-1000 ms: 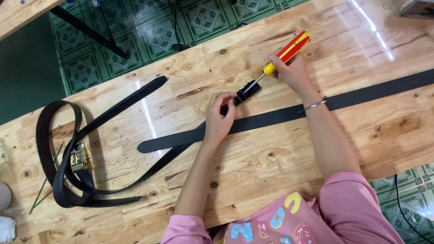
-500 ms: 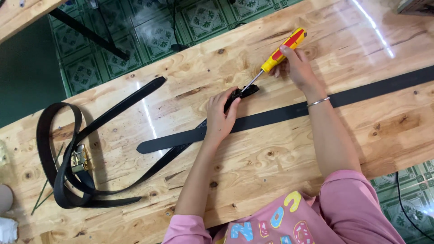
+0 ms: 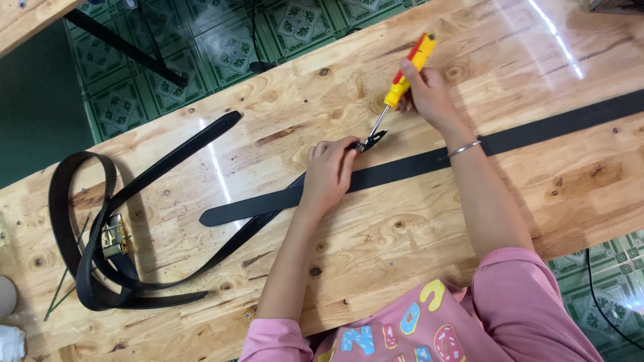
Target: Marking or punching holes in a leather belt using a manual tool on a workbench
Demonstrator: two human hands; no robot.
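Centrally, left hand [image 3: 329,175] pins belt [image 3: 416,163]; right hand [image 3: 429,94] grips screwdriver [image 3: 402,80], table edges distant.

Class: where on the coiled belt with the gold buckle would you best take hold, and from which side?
Probably the buckle of the coiled belt, from above: it lies flat on the table, where the straps cross, so one grip gathers the loops.

Left hand [image 3: 330,175] palm down, fingers curled in a pinching grip, right hand [image 3: 426,92] fisted, both forearms extended
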